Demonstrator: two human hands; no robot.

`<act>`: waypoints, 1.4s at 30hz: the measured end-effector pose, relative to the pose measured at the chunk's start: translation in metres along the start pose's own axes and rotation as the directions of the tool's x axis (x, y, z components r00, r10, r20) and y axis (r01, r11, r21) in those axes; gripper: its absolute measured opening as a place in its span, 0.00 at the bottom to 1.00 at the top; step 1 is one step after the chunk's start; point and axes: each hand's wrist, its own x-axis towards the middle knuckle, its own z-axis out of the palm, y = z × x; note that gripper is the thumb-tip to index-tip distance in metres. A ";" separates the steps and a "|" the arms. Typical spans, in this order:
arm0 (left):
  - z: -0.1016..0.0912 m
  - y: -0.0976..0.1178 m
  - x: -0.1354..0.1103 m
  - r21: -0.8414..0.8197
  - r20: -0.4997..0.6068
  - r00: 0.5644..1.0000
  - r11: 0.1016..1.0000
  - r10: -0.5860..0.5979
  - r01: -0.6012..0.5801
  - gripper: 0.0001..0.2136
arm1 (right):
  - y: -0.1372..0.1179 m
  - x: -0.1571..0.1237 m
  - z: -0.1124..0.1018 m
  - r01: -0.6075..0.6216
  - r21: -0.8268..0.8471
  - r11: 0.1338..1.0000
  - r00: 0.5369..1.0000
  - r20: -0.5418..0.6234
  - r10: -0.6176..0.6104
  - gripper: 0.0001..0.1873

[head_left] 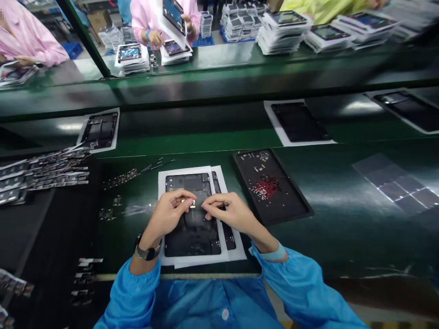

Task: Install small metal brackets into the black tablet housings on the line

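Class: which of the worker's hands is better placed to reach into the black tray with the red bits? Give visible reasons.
Probably the right hand: the tray lies just to its right, while the left hand would have to cross the black panel.

Both forearms, in bright blue sleeves (137, 292), reach forward from the near edge of the dark green work surface (343, 237) and converge. The left hand (169, 214) lies palm down, knuckles raised, thumb and forefinger pinched at their tips. The right hand (230, 213) mirrors it, its bent fingers (206, 206) almost touching the left's. A dark wristwatch (148, 251) circles the left wrist, a pale blue band (276, 254) the right.
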 end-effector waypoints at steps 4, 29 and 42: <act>0.001 -0.001 0.000 0.023 0.046 0.998 0.999 0.031 -0.032 0.09 | -0.001 -0.001 0.005 0.012 0.014 1.000 0.999 0.050 -0.013 0.07; 0.007 0.001 -0.002 -0.019 0.093 0.983 0.987 -0.156 0.158 0.06 | 0.009 0.000 0.011 -0.020 -0.078 0.997 0.992 0.119 0.030 0.07; 0.009 -0.004 -0.001 0.015 0.056 0.988 0.989 -0.147 0.146 0.04 | 0.011 -0.001 0.014 -0.088 -0.035 0.996 0.990 0.112 0.091 0.07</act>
